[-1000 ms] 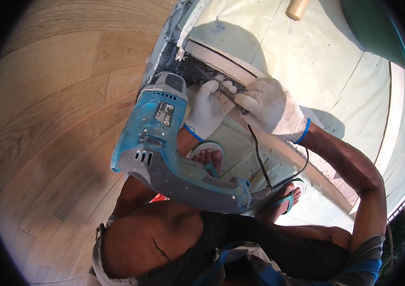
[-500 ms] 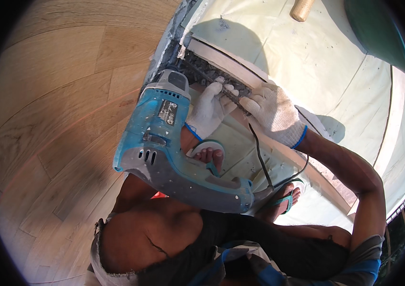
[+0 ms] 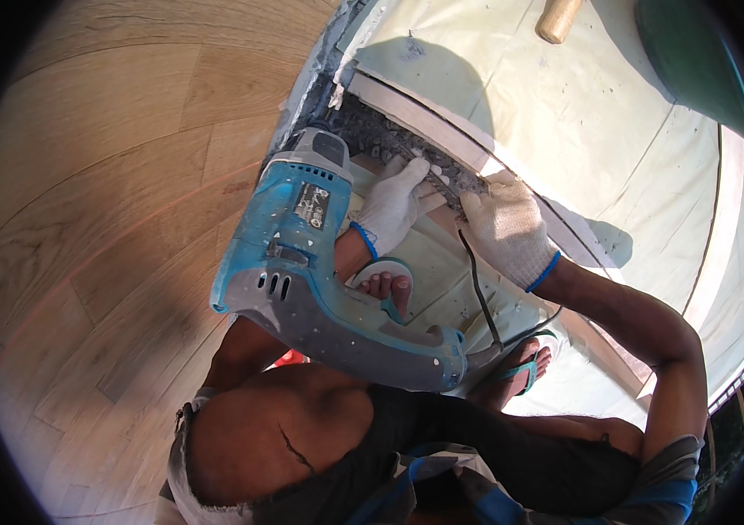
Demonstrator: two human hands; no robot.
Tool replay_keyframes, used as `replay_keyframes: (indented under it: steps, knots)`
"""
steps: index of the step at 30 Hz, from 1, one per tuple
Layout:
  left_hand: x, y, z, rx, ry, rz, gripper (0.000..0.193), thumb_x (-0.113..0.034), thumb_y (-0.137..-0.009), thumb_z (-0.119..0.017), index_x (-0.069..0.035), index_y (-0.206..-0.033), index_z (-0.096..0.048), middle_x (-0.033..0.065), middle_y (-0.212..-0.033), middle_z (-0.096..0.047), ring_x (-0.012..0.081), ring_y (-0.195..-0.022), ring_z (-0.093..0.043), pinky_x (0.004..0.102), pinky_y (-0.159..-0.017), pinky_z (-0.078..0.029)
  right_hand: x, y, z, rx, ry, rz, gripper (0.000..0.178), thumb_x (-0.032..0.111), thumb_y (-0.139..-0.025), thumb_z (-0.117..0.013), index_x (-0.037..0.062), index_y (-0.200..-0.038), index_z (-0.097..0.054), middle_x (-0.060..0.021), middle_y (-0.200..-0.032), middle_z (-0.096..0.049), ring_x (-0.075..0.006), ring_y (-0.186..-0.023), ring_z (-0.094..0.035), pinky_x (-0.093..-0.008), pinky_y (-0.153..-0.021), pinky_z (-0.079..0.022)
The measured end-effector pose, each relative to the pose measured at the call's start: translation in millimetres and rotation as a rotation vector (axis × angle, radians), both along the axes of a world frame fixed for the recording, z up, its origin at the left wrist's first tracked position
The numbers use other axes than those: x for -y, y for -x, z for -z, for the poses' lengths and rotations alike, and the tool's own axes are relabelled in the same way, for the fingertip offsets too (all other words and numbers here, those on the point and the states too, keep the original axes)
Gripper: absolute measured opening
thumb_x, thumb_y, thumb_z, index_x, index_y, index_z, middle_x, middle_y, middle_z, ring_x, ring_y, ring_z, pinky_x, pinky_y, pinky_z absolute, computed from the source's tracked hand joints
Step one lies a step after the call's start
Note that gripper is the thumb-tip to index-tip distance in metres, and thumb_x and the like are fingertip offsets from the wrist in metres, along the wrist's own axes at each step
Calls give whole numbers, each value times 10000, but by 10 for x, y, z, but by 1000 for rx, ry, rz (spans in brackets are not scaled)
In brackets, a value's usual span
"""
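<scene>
A thin dark rod (image 3: 444, 189) lies slantwise along a narrow, rubble-filled gap (image 3: 372, 131). My left hand (image 3: 389, 206), in a white knit glove with a blue cuff, pinches the rod between thumb and fingers. At the rod's near end my right hand (image 3: 512, 232), gloved alike, is closed with its fingertips down by the rubble; what they hold is hidden. A teal and grey rotary hammer (image 3: 289, 232) lies across my left forearm's line of sight, its nose at the gap and its handle pointing right. A dark cord (image 3: 479, 297) hangs below my right hand.
Wood-look flooring (image 3: 118, 210) spreads on the left. Pale sheeting (image 3: 582, 114) covers the ground on the right, with a light strip (image 3: 424, 118) edging the gap. A wooden handle (image 3: 557, 22) and a green rounded object (image 3: 695, 70) are at the far right. My sandalled feet (image 3: 525, 372) are close by.
My right hand has shifted slightly right and down, toward the rod's near end. My left hand has slid a little right along the rod. The rotary hammer stays almost in place.
</scene>
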State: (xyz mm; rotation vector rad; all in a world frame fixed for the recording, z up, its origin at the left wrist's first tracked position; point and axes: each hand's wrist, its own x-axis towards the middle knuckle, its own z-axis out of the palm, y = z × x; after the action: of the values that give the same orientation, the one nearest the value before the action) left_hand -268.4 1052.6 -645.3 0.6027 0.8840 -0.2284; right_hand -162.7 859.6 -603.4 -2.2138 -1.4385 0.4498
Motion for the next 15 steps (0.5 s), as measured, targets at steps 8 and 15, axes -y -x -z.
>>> replay_keyframes:
  steps: [8, 15]
  knots:
    - [18, -6, 5, -19, -22, -16, 215, -216, -1139, -545, -123, -1332, -569, 42, -1256, -644, 229, -1212, -650, 462, -1103, -516, -44, -9, -23, -25, 27, 6, 249, 202, -878, -767, -13, -836, -647, -237, -796, -684, -424, -839, -693, -515, -767, -575]
    - [23, -9, -10, 3, -30, -50, 215, -218, -1140, -547, -120, -1330, -571, 36, -1268, -643, 229, -1219, -649, 457, -1115, -517, -62, -28, 17, -13, 28, 4, 215, 179, -867, -747, -9, -838, -648, -223, -779, -664, -414, -824, -680, -532, -712, -559]
